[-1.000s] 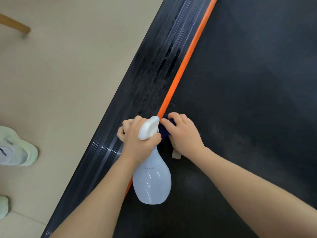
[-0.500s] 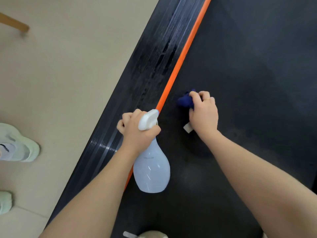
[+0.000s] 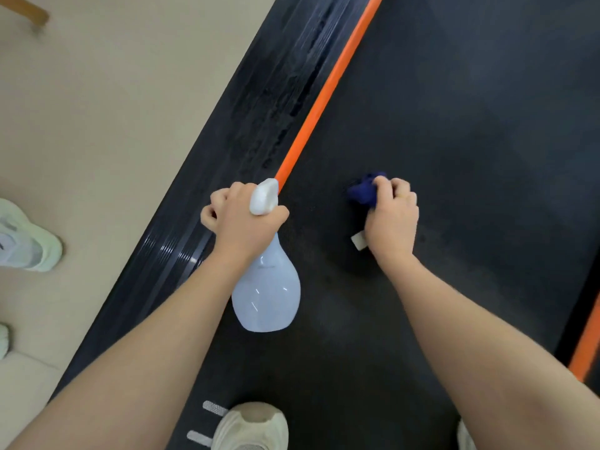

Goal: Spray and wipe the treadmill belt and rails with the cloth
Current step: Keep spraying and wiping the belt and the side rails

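Observation:
My left hand (image 3: 242,219) grips the neck of a pale blue spray bottle (image 3: 266,293) with a white trigger head, held just over the orange stripe (image 3: 328,89) at the belt's left edge. My right hand (image 3: 391,219) holds a bunched dark blue cloth (image 3: 363,191) down on the black treadmill belt (image 3: 470,141), right of the bottle. A white tag of the cloth sticks out under my wrist. The ribbed black left rail (image 3: 285,92) shows wet smears further up.
Beige floor (image 3: 113,108) lies left of the treadmill, with a pale green shoe (image 3: 26,238) on it. My own light shoe (image 3: 253,427) stands on the belt at the bottom edge. A second orange stripe (image 3: 587,345) marks the right rail at the lower right.
My right hand has slid the cloth away from the orange stripe, first forward and then right across the belt. The left hand with the bottle has stayed near the stripe.

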### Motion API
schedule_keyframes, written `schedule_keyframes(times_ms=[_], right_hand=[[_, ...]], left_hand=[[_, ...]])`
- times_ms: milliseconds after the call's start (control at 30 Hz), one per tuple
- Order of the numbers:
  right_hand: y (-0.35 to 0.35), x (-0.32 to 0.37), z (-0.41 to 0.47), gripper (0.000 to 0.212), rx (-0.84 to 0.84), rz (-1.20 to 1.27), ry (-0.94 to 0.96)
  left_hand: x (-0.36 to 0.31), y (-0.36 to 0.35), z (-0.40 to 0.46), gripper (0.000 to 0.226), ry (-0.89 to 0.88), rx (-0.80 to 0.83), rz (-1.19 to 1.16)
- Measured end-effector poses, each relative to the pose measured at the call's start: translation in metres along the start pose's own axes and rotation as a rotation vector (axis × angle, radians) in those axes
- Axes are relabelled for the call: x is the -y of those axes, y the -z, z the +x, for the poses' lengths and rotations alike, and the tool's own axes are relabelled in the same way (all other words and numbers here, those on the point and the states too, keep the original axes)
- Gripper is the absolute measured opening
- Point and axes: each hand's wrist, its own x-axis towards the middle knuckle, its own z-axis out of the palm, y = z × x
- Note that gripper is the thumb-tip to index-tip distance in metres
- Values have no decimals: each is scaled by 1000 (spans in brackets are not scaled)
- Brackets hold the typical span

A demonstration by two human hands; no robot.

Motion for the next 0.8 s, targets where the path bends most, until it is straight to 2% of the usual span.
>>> schedule_keyframes(times_ms=[67,133,233,267,300,400,433,500,633,700,733,800], right_hand=[[1,-1,-34,52,20,-2,141],[4,-7,-75,60,116,18,389],[5,-28,-77,48,203,29,706],[4,-34,-64,40,176,8,715],[3,-39,-48,38,118,-18,647],[8,-52,4,44,-40,-12,151],[11,-55,9,46,-60,-8,65],[11,-53,-10,46,-68,-35,119],[7,-51,-85,41,55,36,502],[7,-63,-72,41,102,38,652],[7,-67,-55,40,81,26,651],[8,-65,-20,41,22,27,404]], left_hand=[[-1,-5,-4,15,25,-38,-15],[-9,-11,-9,15,-11,-46,-48],[-22,-26,-19,12,-151,27,-77],[-24,-31,-20,13,-178,68,-88],[-26,-34,-21,16,-179,104,-102],[-29,-40,-20,24,-128,162,-138],[-30,-42,-20,24,-118,171,-131],[-33,-45,-19,25,-94,168,-105],[-35,-49,-16,23,-67,128,-81],[-33,-51,-14,23,-82,113,-64],[-33,-51,-11,22,-100,112,-53],[-31,-51,-7,21,-114,111,-40]])
